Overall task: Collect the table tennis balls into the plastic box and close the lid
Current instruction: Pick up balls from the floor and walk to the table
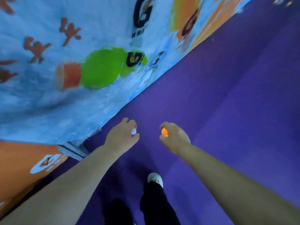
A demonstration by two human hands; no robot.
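Note:
My left hand (122,135) is curled round a white table tennis ball (134,131), which shows between the fingers and thumb. My right hand (174,138) grips an orange table tennis ball (164,132) the same way. Both hands are held out over the purple floor (227,103), a short gap between them. No plastic box is in view.
A blue printed barrier (56,98) with a green bottle picture runs diagonally along the left, with an orange panel (19,168) below it. My dark trouser legs and one white shoe (155,178) are on the floor at the bottom centre.

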